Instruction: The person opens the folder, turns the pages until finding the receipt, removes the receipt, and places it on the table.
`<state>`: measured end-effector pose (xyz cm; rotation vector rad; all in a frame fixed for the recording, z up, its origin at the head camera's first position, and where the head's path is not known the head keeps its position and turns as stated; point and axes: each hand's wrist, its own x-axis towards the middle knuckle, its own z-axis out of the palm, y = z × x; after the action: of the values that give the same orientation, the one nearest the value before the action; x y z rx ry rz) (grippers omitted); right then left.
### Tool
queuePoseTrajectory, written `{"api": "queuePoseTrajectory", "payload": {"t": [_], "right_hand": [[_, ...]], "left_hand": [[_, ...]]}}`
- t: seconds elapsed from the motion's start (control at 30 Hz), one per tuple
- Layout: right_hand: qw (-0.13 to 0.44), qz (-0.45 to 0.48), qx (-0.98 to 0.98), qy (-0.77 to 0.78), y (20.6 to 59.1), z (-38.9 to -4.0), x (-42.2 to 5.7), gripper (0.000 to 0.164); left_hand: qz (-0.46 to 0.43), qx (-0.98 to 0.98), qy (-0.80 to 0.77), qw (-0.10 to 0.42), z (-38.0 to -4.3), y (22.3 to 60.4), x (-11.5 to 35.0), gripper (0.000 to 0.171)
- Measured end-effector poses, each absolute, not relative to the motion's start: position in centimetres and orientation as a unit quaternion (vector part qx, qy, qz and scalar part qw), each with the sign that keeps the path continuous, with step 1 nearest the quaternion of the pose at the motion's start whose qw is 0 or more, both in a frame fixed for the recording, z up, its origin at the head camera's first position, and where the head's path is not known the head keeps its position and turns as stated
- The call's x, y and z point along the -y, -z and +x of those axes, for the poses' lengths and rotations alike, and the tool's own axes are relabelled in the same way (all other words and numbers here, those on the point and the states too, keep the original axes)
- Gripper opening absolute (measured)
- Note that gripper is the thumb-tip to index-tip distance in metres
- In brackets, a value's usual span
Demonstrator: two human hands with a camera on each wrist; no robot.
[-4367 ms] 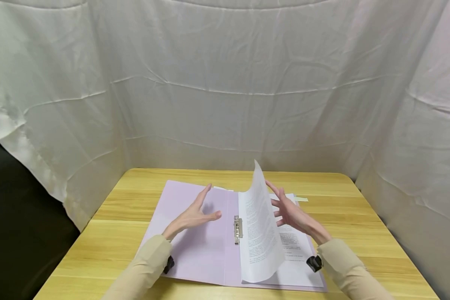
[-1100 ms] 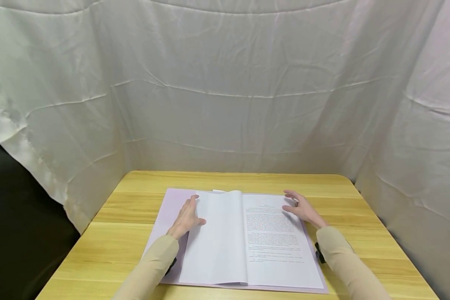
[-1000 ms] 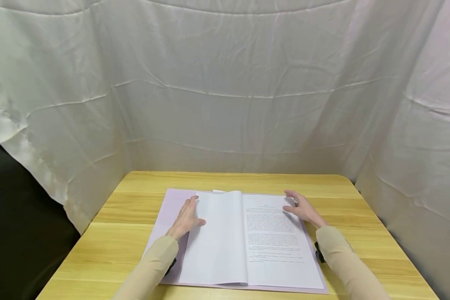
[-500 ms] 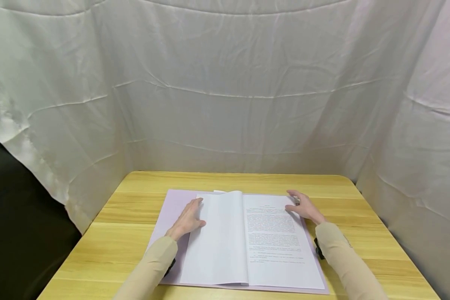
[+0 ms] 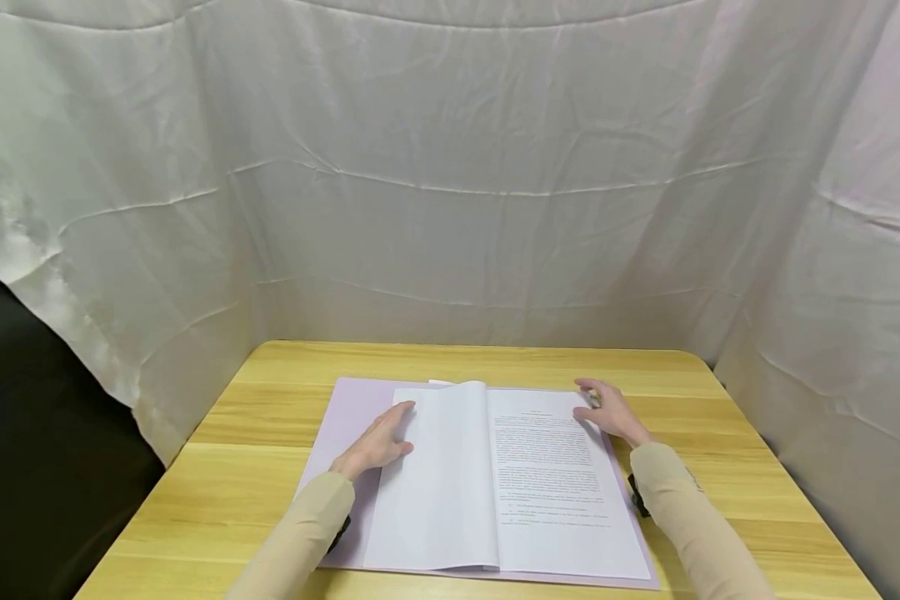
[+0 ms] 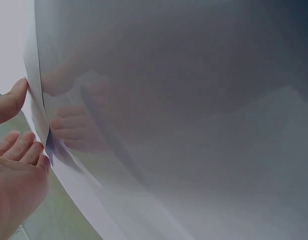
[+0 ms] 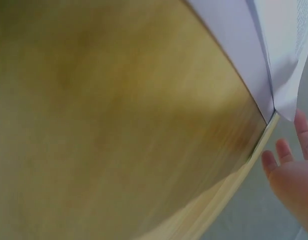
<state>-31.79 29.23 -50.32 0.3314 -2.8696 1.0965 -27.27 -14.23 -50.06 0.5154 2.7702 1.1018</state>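
Observation:
A lilac folder point(image 5: 351, 408) lies spread on the table with printed papers inside. One turned sheet point(image 5: 438, 492), its blank side up, covers much of the left half and bulges near the fold. On the right lies a printed page point(image 5: 547, 542). My left hand point(image 5: 371, 443) rests at the turned sheet's left edge, thumb and fingers apart; in the left wrist view the thumb touches the paper. My right hand point(image 5: 613, 415) is at the printed page's upper right corner, fingers loosely bent. In the right wrist view that corner point(image 7: 288, 102) lifts slightly near a fingertip. The folder's metal clip is hidden.
The wooden table point(image 5: 217, 467) runs out on both sides of the folder and behind it. Pale cloth point(image 5: 450, 250) hangs around the back and sides. A small white paper piece point(image 5: 440, 382) sticks out behind the folder's top edge.
The sheet that stood upright several seconds ago now lies turned over to the left, covering the clip. Lately the left hand's fingers have shifted slightly right; the right hand has barely moved.

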Motion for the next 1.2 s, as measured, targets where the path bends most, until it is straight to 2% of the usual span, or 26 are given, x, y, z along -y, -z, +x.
{"api": "queuePoseTrajectory", "payload": {"t": [0.23,0.47,0.6,1.2], "right_hand": [[0.056,0.109,0.929,-0.35,50.2,-32.4,-29.0,0.059],[0.037,0.057,0.929,-0.364,49.9,-32.7,-28.6,0.053],[0.047,0.036,0.927,-0.37,49.8,-32.9,-28.6,0.047],[0.086,0.034,0.938,-0.333,49.8,-32.5,-28.5,0.026]], "left_hand": [[0.174,-0.914,-0.362,0.066,-27.3,50.1,14.3,0.071],[0.177,-0.912,-0.363,0.076,-27.4,50.1,14.4,0.069],[0.182,-0.911,-0.361,0.076,-27.4,50.0,14.5,0.068],[0.185,-0.911,-0.36,0.08,-27.4,50.1,14.6,0.067]]}}
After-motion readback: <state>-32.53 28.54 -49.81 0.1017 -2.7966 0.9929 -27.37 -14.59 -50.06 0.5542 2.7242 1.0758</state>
